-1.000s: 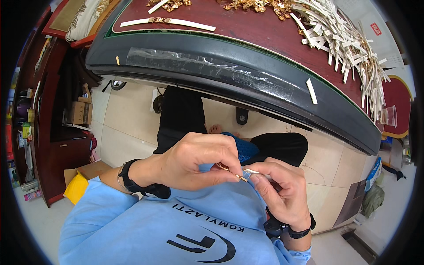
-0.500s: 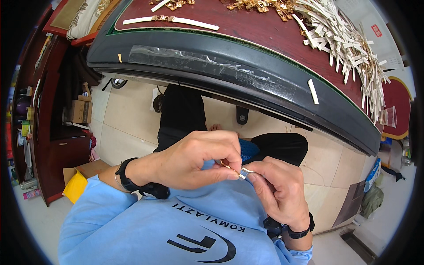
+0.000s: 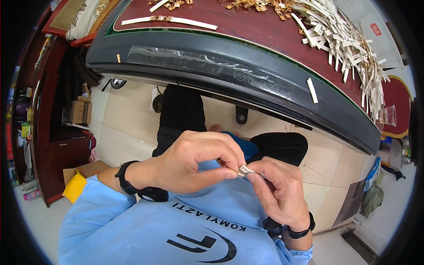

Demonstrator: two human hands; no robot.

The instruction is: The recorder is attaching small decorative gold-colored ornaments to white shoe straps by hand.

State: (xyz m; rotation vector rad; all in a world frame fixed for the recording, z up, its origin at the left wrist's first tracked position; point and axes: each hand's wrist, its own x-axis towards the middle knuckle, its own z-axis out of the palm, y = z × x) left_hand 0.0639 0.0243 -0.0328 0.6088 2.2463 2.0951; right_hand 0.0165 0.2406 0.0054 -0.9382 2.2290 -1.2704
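Over my lap, my left hand [image 3: 198,161] pinches a small gold metal buckle [image 3: 241,173] between thumb and forefinger. My right hand [image 3: 280,187] is closed on a narrow white strap [image 3: 247,169], whose short end meets the buckle between both sets of fingertips. Fingers hide most of both pieces, so I cannot tell whether the strap passes through the buckle. Beyond the hands, a finished-looking pair of white straps joined by a gold clasp [image 3: 161,18] lies on the dark red tabletop [image 3: 238,31].
White straps [image 3: 340,44] are heaped at the table's right, beside a pile of gold buckles [image 3: 265,5]. One loose strap [image 3: 312,90] rests on the black padded edge [image 3: 198,59]. A clear plastic cup [image 3: 388,115] stands far right. An open cardboard box [image 3: 90,170] sits left.
The gold buckle has turned between my fingers, now showing a broader, shiny face. My left fingertips have shifted slightly closer to the right ones; the right hand has hardly moved.
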